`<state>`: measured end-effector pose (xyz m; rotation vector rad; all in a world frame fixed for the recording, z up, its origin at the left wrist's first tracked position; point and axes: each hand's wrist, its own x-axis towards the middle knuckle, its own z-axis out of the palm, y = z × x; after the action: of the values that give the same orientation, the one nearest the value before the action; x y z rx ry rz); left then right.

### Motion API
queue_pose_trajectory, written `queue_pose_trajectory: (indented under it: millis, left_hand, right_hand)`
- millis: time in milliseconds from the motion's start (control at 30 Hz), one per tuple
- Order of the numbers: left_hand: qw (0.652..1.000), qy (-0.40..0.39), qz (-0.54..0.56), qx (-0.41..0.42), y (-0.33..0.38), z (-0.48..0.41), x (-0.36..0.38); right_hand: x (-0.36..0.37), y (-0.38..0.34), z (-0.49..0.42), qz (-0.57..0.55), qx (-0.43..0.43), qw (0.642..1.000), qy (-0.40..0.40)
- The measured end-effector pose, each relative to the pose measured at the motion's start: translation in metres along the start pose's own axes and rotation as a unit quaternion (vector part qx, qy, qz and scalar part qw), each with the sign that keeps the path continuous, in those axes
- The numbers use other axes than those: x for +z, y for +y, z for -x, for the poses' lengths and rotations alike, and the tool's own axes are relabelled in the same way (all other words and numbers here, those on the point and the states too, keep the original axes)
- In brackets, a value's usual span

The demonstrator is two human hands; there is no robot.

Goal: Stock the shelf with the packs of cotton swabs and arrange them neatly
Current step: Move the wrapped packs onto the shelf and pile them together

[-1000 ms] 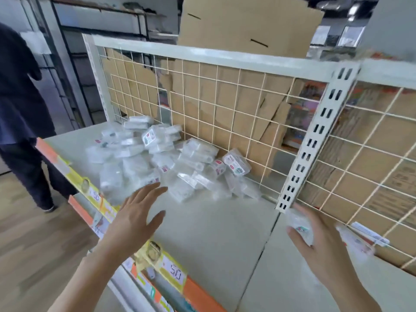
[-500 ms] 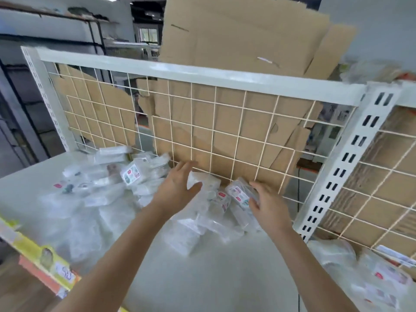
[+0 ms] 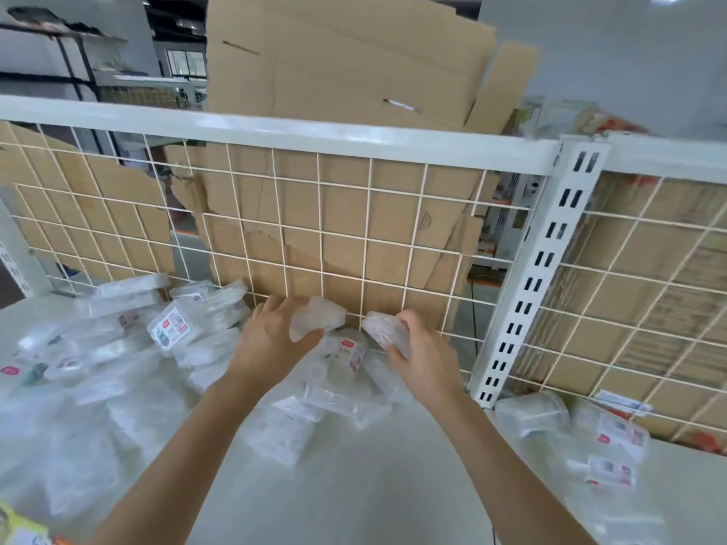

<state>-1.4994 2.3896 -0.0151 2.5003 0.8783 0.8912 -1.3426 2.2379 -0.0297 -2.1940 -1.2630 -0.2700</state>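
packs (image 3: 90, 391) blurred, labels (image 3: 172, 328) unreadable — forearms (image 3: 165, 477) cropped

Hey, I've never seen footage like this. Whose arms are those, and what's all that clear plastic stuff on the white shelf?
There is no machine here. A person wears a camera on the head, so you look down along their own bare arms. The left hand grips one clear pack of cotton swabs and the right hand grips a second pack, both near the wire grid at the back of the shelf. A loose heap of packs lies to the left and under the hands. Flattened cardboard stands behind the grid.
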Motion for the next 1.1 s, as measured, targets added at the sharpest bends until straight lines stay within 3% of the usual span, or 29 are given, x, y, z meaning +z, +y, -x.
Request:
queue_pose_trajectory:
  millis: [200, 367, 567, 1100]
  left_hand:
    - [0.996, 0.031, 0.055, 0.059, 0.024, 0.022, -0.009]
    - [0.983, -0.030, 0.136, 0.119, 0.060, 0.047, -0.007]
    - [0.967, -0.090, 0.185, 0.151, 0.110, 0.082, 0.028]
    - [0.892, -0.173, 0.342, 0.238, 0.307, 0.157, 0.146]
  right_hand:
    - [-0.049, 0.023, 0.048, -0.115, -0.017, 0.993, 0.032]
    - [-0.096, 0.057, 0.099, -0.152, 0.034, 0.985, 0.076]
    - [-0.155, 0.121, 0.179, -0.092, 0.142, 0.978, 0.118]
    - [-0.309, 0.252, 0.387, 0.021, 0.302, 0.929, 0.214]
